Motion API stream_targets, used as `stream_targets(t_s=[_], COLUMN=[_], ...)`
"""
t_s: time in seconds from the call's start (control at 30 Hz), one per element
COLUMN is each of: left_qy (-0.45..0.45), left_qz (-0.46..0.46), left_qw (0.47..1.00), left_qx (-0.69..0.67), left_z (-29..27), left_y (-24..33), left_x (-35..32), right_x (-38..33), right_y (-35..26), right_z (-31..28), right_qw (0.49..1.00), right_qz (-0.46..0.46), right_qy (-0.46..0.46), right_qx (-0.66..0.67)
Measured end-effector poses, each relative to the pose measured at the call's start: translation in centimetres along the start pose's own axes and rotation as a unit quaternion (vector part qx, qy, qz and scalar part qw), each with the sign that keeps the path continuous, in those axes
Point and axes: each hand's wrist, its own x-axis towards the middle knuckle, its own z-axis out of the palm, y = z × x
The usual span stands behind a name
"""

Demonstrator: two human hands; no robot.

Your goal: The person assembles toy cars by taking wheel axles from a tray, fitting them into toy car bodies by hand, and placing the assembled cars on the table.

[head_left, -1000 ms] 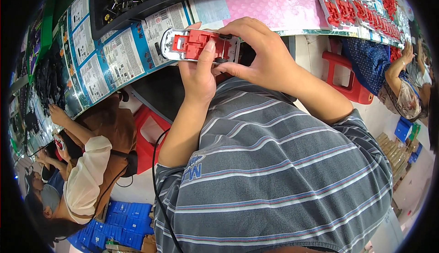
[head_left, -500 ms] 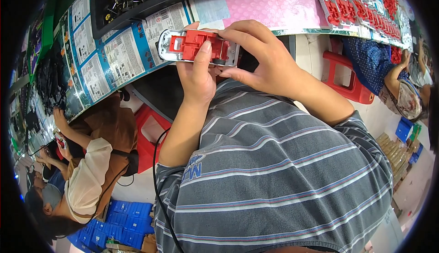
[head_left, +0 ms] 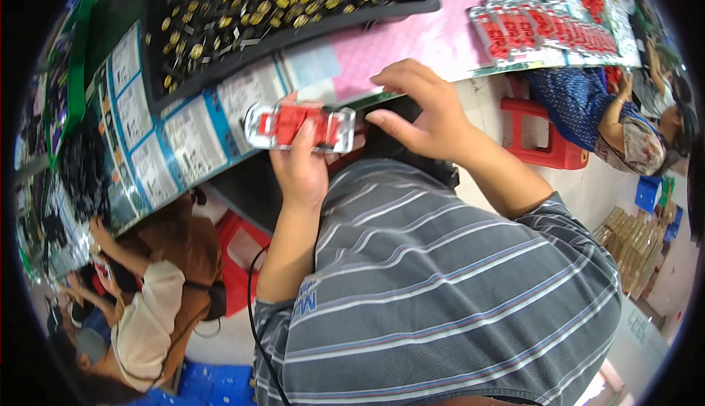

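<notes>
My left hand (head_left: 299, 175) grips a toy car (head_left: 279, 123), a red part set in a silver body, blurred by motion. The thumb presses on the red side, and the fingers are hidden underneath. To the right of the car, my right hand (head_left: 437, 116) hovers apart from it, thumb and fingers spread, with nothing visible between them. Beyond the car stands a black bin (head_left: 283, 48) holding many small black wheels (head_left: 294, 1) with yellow hubs.
Rows of red-and-silver toy car parts (head_left: 514, 28) lie at the far right beside a pink sheet (head_left: 382, 46). Printed sheets (head_left: 192, 138) cover the table's left. Co-workers sit at left (head_left: 158, 296) and right (head_left: 617, 123). A red stool (head_left: 543, 158) stands below the table edge.
My right hand has come off the toy car and opened. The car, in my left hand, sits lower and slightly left in view. More of the wheel bin shows as the view shifted.
</notes>
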Motion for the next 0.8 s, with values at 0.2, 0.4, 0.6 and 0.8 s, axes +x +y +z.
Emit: stream_targets(t_s=[0.2, 0.4, 0.6, 0.8], left_qy=[-0.013, -0.013, 0.003, -0.005], left_qz=[-0.005, -0.017, -0.003, -0.021], left_qw=[1.0, 1.0, 1.0, 0.999], left_qx=[-0.01, -0.007, 0.007, 0.026], left_z=[0.4, 0.8, -0.1, -0.2], left_y=[-1.1, -1.2, -1.5, -1.7], left_x=[0.5, 1.0, 1.4, 2.0], right_x=[0.0, -0.4, 0.4, 7.3], right_y=[-1.1, -0.9, 3.4, 17.7], right_z=[1.4, 1.7, -2.7, -12.2], right_qw=[0.997, 0.998, 0.986, 0.949], right_qz=[-0.043, -0.036, 0.01, 0.124], right_qy=[-0.068, -0.052, 0.144, 0.12], right_qx=[0.002, 0.02, -0.079, -0.265])
